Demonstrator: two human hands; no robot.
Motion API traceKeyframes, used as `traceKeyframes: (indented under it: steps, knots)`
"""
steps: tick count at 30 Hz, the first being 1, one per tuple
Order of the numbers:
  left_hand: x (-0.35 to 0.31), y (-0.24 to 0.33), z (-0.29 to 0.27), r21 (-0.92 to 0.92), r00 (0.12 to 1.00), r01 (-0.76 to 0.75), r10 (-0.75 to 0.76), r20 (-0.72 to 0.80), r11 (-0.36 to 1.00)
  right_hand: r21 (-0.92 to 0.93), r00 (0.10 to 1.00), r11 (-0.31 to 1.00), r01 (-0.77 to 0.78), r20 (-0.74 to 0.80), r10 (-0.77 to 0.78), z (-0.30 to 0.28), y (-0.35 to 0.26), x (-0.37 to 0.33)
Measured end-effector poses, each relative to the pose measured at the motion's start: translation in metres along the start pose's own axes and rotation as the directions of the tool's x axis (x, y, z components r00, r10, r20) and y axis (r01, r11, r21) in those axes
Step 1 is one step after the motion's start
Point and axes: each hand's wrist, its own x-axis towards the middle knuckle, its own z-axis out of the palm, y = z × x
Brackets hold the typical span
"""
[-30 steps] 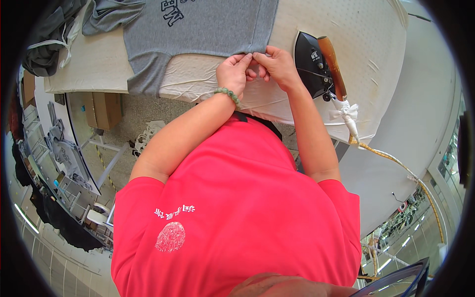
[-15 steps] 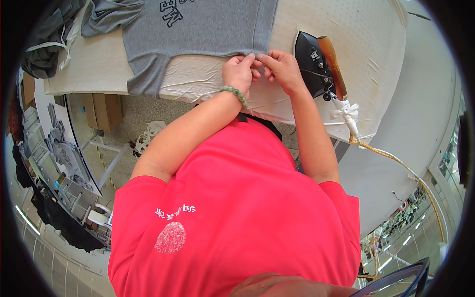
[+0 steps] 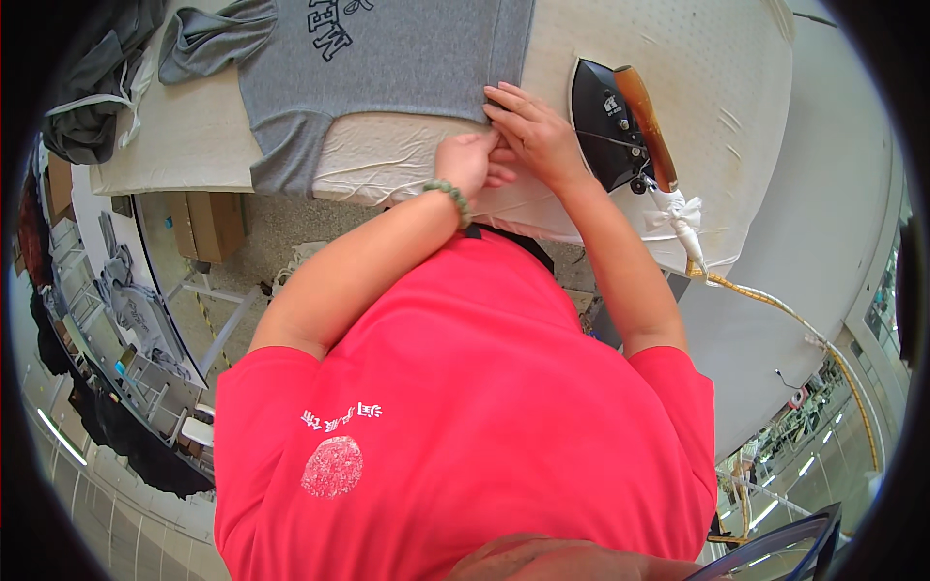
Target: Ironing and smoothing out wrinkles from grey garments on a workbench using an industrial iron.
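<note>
A grey sweatshirt [image 3: 407, 73] with dark lettering lies spread on a padded ironing table covered in pale cloth [image 3: 387, 155]. My right hand [image 3: 538, 136] is open, its fingers stretched over the near corner of the sweatshirt's ribbed hem. Just below that edge, my left hand [image 3: 467, 165], with a green bead bracelet at the wrist, has its fingers loosely bent and apart, and no cloth shows in them. Its thumb side is partly covered by the right hand. A black iron [image 3: 603, 121] with a wooden handle rests on the table to the right of my right hand.
A hose-like cord [image 3: 785, 305] runs from the iron, past a white cloth knot [image 3: 683, 221], down the right side. Dark grey garments [image 3: 92, 111] are heaped at the far left of the table. Under the table's left part stands a cardboard box [image 3: 208, 225].
My fingertips were pinched together at the hem corner. Now the right hand has opened and reaches over the hem, while the left has come slightly lower, off the edge.
</note>
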Motion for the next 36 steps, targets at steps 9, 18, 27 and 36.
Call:
traceKeyframes:
  steps: [9, 18, 27, 36]
  knots:
    - [0.031, 0.033, -0.062, 0.523, 0.194, -0.683, 0.562, 0.804, -0.511, -0.264, 0.997, 0.963, 0.051, 0.074, -0.032, -0.009, -0.031, -0.034]
    - [0.019, 0.023, -0.075, 0.450, 0.260, -0.579, 0.369, 0.892, -0.680, -0.446, 0.967, 0.875, -0.188, -0.242, 0.084, -0.136, -0.040, -0.009]
    - [0.024, 0.063, -0.088, 0.360, 0.182, -0.810, 0.384, 0.905, -0.464, -0.095, 0.480, 0.515, -0.852, 0.254, 0.840, -0.150, 0.008, 0.025]
    - [0.157, 0.220, -0.032, 0.315, 0.091, -0.761, 0.388, 0.917, -0.567, -0.406, 0.623, 0.778, -0.480, 0.466, 0.628, -0.069, -0.088, 0.096]
